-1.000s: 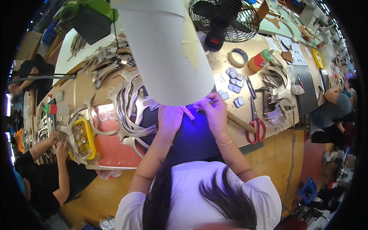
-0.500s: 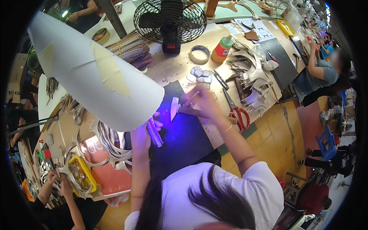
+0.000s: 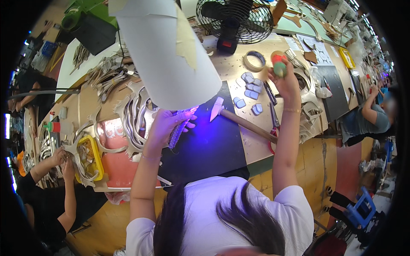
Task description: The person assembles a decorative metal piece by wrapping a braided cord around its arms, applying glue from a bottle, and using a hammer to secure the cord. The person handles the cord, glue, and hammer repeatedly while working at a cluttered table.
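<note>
one head view, looking down
a wide fisheye from above the person's head faces steeply down on the bench [image 3: 239,145], close over both raised forearms; edges bend toward the dark rim

Black desk fan [image 3: 235,19], tape roll [image 3: 255,60], wooden-handled hammer [image 3: 239,118], white lampshade [image 3: 171,55], yellow tray [image 3: 90,158], red-handled scissors [image 3: 271,128]

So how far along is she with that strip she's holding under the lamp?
Done: several small pale cut pieces lie together on the bench, and the hammer is set down on the dark mat. In hand: the left hand holds a narrow strip in the lamp's violet light, while the right hand grips a small red and green bottle, lifted off the bench. Left: nothing from the bottle looks applied to the strip yet.
</note>
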`<control>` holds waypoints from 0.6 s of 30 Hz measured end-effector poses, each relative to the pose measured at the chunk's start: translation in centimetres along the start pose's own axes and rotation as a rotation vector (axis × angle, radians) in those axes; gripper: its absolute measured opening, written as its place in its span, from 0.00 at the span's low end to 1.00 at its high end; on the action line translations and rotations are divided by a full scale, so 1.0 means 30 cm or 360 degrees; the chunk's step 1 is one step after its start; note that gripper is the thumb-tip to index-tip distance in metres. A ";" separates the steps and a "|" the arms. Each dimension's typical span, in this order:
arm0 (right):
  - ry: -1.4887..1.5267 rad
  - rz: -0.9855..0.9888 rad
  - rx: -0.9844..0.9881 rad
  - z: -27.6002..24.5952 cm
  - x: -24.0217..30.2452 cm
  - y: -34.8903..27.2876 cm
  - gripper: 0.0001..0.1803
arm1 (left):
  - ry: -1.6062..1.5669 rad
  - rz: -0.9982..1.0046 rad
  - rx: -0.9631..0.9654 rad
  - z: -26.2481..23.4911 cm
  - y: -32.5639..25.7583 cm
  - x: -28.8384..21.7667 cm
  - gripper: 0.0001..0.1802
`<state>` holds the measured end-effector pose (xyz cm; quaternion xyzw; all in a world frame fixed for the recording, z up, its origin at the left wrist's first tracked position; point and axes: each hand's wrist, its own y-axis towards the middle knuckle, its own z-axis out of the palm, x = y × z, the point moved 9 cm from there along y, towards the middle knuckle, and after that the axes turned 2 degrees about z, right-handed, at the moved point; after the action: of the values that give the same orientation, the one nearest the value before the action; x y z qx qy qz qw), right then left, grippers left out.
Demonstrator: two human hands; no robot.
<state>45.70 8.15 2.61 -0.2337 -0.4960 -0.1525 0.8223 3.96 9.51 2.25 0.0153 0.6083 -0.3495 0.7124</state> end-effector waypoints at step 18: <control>-0.0639 -0.0633 0.0235 0.201 0.112 -0.502 0.50 | 0.0209 -0.0093 0.0199 0.052 0.010 0.013 0.16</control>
<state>35.49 -1.40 11.51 -0.0970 -0.6947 -0.2248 0.6764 5.46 8.85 2.19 0.0648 0.6308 -0.4058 0.6582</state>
